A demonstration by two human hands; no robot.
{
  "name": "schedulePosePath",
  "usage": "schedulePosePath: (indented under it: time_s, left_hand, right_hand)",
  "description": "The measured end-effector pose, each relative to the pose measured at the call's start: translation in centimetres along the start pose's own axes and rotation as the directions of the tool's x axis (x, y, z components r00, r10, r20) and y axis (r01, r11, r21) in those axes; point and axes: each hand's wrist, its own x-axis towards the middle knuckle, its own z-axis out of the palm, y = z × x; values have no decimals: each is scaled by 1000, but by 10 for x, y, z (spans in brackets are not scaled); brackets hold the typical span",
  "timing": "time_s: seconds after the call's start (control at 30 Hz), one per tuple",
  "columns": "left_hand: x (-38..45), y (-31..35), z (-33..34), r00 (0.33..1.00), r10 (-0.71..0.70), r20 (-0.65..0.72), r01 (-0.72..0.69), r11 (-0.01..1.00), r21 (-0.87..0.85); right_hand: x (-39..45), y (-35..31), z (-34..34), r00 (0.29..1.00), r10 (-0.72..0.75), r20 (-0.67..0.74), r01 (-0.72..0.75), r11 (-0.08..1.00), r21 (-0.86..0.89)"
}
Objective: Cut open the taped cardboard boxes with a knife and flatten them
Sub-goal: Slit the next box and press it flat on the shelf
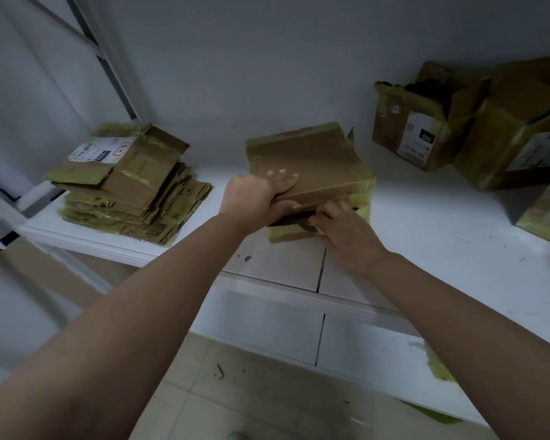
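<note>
1. Box point(305, 166), taped, lies on the white shelf point(426, 223), near the front edge and about midway along it.
2. My left hand point(258, 198) grips the box's near left corner, fingers flat on top and thumb curled under the lifted flap.
3. My right hand point(346, 233) is curled at the box's front face, over a dark opening there. I cannot tell whether it holds a knife.
4. Flattened stack point(131, 185) sits at the shelf's left end, its near corner at the front edge, well apart from the box.
5. Opened boxes point(477, 128) crowd the right rear, against the wall.
6. Bare shelf shows between the box and each group. A lower shelf point(267, 328) and tiled floor point(251, 401) lie below, with scraps on them.
</note>
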Motion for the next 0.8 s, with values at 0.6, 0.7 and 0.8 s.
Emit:
schedulePosePath:
  time_s: [0.6,0.7,0.8]
  left_hand:
    - [-5,17,-8,998,-57,23,56,997,45]
    - [-1,39,-8,990,-138,0,138,990,19]
    - [1,46,-9,982,-184,-37,185,982,42]
  right_hand:
    - [-57,-10,11,966,85,244,-100,994,48]
    - [-50,-5,-1,967,146,208,-175,976,131]
    - [-52,3,-15,974,227,2,-227,972,59]
